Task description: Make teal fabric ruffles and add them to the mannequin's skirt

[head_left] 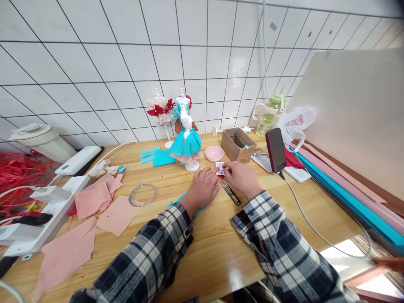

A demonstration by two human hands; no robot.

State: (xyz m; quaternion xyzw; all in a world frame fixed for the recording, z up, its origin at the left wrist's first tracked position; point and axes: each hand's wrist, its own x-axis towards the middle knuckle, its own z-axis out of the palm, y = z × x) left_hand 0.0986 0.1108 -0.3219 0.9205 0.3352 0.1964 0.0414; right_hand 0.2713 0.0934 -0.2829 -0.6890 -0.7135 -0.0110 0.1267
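Note:
A small white card or packet with red print [220, 168] lies on the wooden table in front of me. My left hand [203, 187] rests flat, fingers stretched out, with its fingertips at the card's left edge. At the card's right edge, the thumb and fingers of my right hand [241, 176] are pinched together; the exact grip is partly hidden. Black-handled thread snips [232, 193] lie between my hands. Just beyond the card stands a pink bowl [214, 153]. A mini dress form in a turquoise tulle skirt [186, 143] stands behind my left hand, and turquoise material [198, 211] pokes out beneath that wrist.
A cardboard box [239, 147] and a phone on a stand [276, 149] are to the right, with a cable trailing. Peach fabric pieces [118, 214], a wire ring [142, 195] and a power strip [52, 219] lie left. Fabric rolls [353, 200] line the right edge.

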